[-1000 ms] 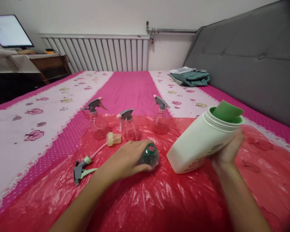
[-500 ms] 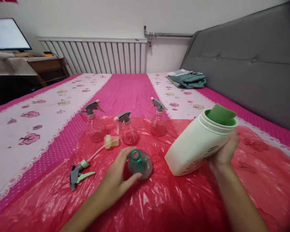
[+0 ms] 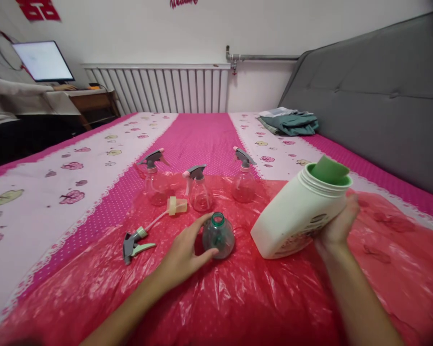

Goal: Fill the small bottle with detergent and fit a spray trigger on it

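Observation:
My left hand (image 3: 191, 252) is curled around a small rounded green see-through bottle (image 3: 220, 240), its neck uncapped. The bottle stands on red plastic sheeting (image 3: 223, 298). In my right hand (image 3: 337, 223) is a large white plastic jug (image 3: 296, 218) with a green spout (image 3: 330, 170), tilted with its mouth up and to the right. Its lower corner is near the sheeting; I cannot tell whether they touch. A loose grey and green trigger sprayer (image 3: 133, 245) lies to the left, its tube leading to a pale yellow cap-like piece (image 3: 176, 205).
Clear spray bottles with grey and pink heads stand behind at left (image 3: 158, 187), middle (image 3: 201, 194) and right (image 3: 244, 185). Folded clothes (image 3: 292, 122) lie by the grey headboard (image 3: 375, 105). At far left, a person's sleeve (image 3: 18, 86) extends toward a desk with a monitor (image 3: 43, 60).
The view has turned a little left and up, so the scene sits farther right. The green bottle's mouth faces the camera less. Both hands keep their places on bottle and jug.

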Available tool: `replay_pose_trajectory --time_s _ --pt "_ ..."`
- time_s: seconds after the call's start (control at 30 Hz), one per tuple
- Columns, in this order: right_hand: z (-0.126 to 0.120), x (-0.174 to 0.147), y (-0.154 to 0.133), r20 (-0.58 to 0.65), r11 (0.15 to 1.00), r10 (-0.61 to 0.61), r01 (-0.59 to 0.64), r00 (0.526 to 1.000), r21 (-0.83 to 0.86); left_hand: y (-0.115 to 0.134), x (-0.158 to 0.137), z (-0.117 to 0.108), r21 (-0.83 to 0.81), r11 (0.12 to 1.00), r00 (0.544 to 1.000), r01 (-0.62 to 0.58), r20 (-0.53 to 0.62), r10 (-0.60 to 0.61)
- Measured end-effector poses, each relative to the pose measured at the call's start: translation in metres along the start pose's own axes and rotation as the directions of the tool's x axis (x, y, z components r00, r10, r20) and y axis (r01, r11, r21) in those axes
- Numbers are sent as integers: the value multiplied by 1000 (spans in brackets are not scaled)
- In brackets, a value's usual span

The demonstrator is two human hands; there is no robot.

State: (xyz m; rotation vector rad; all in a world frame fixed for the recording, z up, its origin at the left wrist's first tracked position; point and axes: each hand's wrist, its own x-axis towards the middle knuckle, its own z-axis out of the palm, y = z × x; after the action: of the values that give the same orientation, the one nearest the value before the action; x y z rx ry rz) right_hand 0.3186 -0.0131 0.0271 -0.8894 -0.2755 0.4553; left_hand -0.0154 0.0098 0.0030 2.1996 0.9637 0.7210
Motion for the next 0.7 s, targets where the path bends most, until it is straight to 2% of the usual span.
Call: replay_pose_trajectory --time_s 0.17,0.37,0.57,0.7 --pt "1 -1 1 -28 999 28 -29 999 -30 -1 3 2 -5 1000 1000 -9 -5 9" --pt "1 -5 2 -24 997 82 -82 996 7 -8 3 0 67 998 1000 -7 16 6" --pt "1 -6 0 -10 989 145 -145 989 27 -10 3 2 121 992 999 -21 -27 24" --pt "1 -6 -5 2 996 90 -90 996 1 -11 -2 6 137 990 996 -29 -75 40"
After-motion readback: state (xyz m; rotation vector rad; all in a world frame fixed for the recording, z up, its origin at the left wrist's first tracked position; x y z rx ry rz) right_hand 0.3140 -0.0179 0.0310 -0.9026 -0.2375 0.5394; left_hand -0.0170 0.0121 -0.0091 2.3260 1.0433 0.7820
